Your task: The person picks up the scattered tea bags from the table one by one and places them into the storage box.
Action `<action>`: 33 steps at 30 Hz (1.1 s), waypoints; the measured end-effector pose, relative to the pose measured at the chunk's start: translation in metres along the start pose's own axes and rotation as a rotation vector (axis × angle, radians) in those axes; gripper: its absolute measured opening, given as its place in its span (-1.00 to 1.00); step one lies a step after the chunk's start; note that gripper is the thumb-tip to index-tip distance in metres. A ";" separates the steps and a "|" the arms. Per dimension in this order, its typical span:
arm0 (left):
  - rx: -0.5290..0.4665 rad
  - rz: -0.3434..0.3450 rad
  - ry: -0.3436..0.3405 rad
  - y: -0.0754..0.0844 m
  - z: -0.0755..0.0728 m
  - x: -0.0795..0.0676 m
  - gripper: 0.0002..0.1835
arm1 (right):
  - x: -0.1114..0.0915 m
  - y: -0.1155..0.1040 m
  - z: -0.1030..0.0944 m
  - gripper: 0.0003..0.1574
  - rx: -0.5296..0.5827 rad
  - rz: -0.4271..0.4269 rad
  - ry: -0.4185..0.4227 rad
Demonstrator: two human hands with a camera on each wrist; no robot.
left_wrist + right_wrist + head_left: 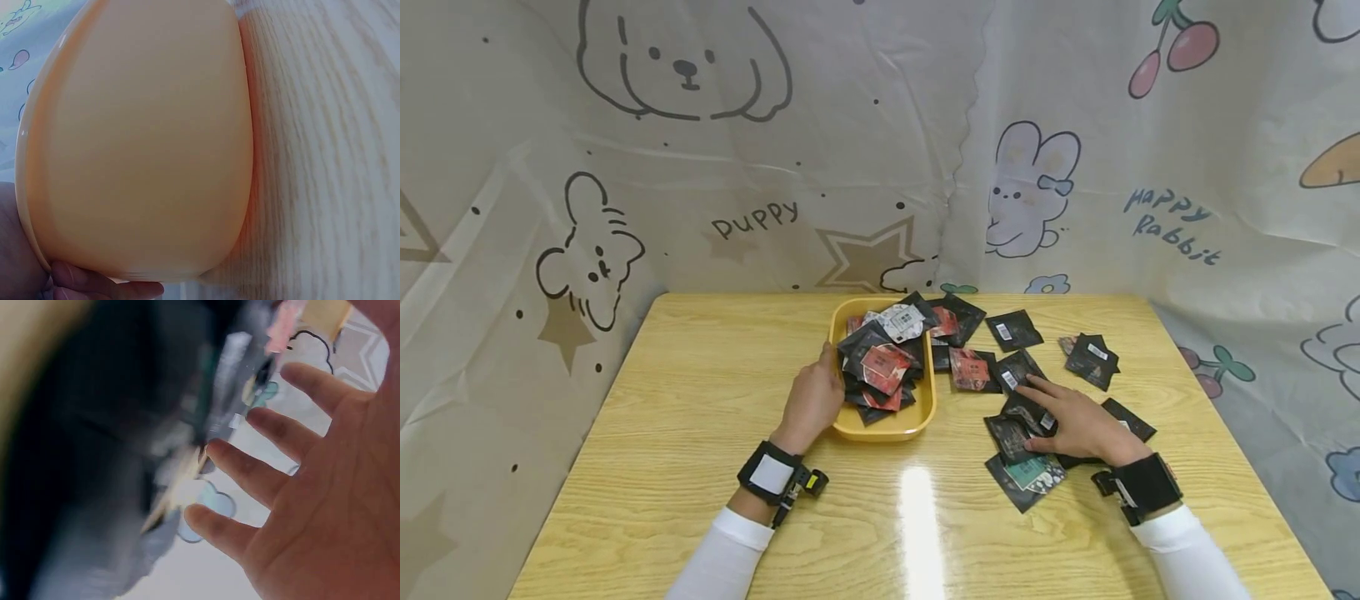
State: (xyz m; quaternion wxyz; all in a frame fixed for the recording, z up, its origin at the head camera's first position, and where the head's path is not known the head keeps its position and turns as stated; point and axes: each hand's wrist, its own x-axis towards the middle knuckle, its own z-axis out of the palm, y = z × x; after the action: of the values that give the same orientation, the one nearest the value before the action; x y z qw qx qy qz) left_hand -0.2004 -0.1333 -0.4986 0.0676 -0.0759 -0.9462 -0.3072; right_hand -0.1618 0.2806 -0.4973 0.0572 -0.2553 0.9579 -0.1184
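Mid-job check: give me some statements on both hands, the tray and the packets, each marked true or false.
1. The left hand grips the tray. True.
2. The right hand is over loose packets. True.
3. The tray holds nothing. False: a pile of packets lies in it.
4. The loose packets lie left of the tray. False: they lie to its right in the head view.
5. The green-labelled packet is outside the tray. True.
6. The right hand is clenched in a fist. False: its fingers are spread.

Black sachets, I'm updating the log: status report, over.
Left hand gripping yellow plastic tub by edge. Right hand spread over loose black sachets on wood-grain table. More sachets heaped inside tub. Sachets overlap beneath right hand; no other obstruction seen.
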 end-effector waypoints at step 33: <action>-0.018 0.002 0.014 0.000 0.000 0.000 -0.33 | 0.073 -0.051 -0.074 -0.40 -0.109 -0.232 0.347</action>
State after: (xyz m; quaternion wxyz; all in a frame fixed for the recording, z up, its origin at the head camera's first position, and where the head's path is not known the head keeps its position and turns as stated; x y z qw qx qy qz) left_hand -0.1999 -0.1339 -0.4988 0.0738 -0.0751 -0.9428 -0.3164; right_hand -0.2128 0.2153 -0.4161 -0.1364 -0.3423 0.9226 -0.1144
